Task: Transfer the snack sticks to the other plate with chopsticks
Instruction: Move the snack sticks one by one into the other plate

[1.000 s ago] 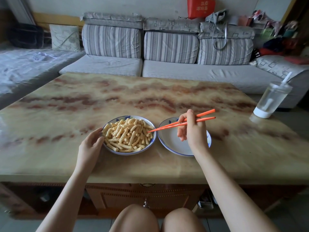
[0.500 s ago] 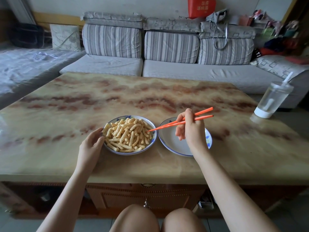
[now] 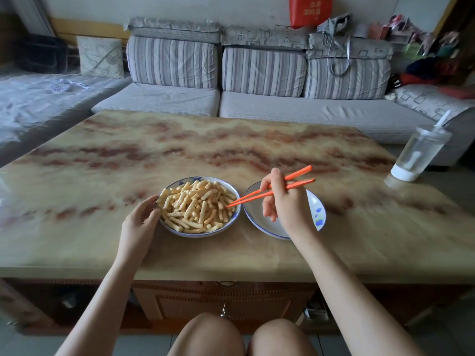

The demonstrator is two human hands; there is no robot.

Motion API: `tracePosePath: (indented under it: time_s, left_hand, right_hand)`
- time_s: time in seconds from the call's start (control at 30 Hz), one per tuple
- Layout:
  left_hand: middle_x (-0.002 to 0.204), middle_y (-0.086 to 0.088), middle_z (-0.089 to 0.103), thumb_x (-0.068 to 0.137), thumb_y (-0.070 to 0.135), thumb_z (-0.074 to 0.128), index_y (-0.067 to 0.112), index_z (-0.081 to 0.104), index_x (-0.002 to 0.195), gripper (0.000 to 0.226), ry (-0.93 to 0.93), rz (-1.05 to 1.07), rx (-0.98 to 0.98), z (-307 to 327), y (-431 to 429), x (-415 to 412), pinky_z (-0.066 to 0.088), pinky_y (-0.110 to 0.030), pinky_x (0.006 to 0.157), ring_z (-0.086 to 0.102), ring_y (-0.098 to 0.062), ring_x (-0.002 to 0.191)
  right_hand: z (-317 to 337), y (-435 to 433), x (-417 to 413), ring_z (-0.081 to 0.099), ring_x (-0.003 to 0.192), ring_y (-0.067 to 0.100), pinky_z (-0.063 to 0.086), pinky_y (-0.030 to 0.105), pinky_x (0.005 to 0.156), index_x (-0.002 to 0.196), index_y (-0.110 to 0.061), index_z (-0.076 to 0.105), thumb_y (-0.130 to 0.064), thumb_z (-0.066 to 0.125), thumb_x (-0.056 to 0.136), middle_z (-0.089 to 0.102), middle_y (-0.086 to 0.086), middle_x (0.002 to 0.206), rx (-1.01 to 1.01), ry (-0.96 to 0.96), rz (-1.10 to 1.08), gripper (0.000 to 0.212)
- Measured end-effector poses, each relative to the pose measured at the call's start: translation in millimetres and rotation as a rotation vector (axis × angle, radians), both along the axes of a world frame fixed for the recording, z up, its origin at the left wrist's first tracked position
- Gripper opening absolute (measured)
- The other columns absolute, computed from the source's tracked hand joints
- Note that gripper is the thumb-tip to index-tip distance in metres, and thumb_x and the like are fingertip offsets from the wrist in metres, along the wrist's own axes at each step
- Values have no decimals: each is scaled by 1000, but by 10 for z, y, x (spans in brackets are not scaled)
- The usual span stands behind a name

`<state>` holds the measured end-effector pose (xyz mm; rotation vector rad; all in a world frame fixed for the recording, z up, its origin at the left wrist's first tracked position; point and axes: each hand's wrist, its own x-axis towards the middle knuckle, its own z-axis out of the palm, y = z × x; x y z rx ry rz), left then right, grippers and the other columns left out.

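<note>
Left of the full plate (image 3: 198,234), the left hand (image 3: 140,222) is holding its rim, and the sticks (image 3: 198,204) are lying heaped on it. Right of that plate, over the empty plate (image 3: 253,211), the right hand (image 3: 288,204) is gripping the chopsticks (image 3: 252,199), tips reaching the heap's right edge. A pick seems to be starting; next, the tips need closing on one stick.

The chopsticks (image 3: 272,192) are bright orange. The snack sticks (image 3: 198,204) are pale yellow with ridged stripes. The full plate (image 3: 200,235) is white with a blue rim. The other plate (image 3: 257,219) is white and blue-edged, with blue flower marks at its 3 o'clock side. The table (image 3: 180,150) is creamy yellow, marbled with reddish-brown veins. At 12 o'clock the sofa cushions (image 3: 262,71) are striped grey and white. At 1 o'clock a bag (image 3: 309,9) is red.
</note>
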<state>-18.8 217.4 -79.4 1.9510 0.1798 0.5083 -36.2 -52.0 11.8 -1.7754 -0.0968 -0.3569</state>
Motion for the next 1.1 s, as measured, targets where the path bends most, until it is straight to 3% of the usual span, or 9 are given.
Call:
tracePosePath:
  time_s: [0.57, 0.87, 1.1]
  left_hand:
    - [122, 0, 63, 92, 10, 54, 16, 61, 126, 35, 2, -2, 9, -8, 10, -3, 37, -21, 90, 54, -9, 110]
    - [122, 0, 63, 92, 10, 54, 17, 61, 126, 35, 7, 8, 17, 10, -3, -15, 38, -23, 91, 53, -8, 109]
    - [120, 1, 63, 92, 9, 54, 17, 61, 126, 35, 9, 8, 16, 46, -27, -38, 37, -23, 89, 53, -7, 106]
  right_hand:
    - [125, -341, -75, 37, 29, 19, 28, 16, 35, 63, -7, 51, -21, 32, 103, 45, 6, 35, 281, -107, -195, 46]
    - [-70, -783, -10, 44, 33, 22, 36, 22, 37, 65, -8, 53, -25, 34, 100, 50, 7, 39, 201, -68, -376, 43]
    - [-198, -811, 4, 41, 32, 21, 35, 24, 36, 77, 6, 54, -24, 33, 103, 48, 8, 39, 163, -70, -346, 44]
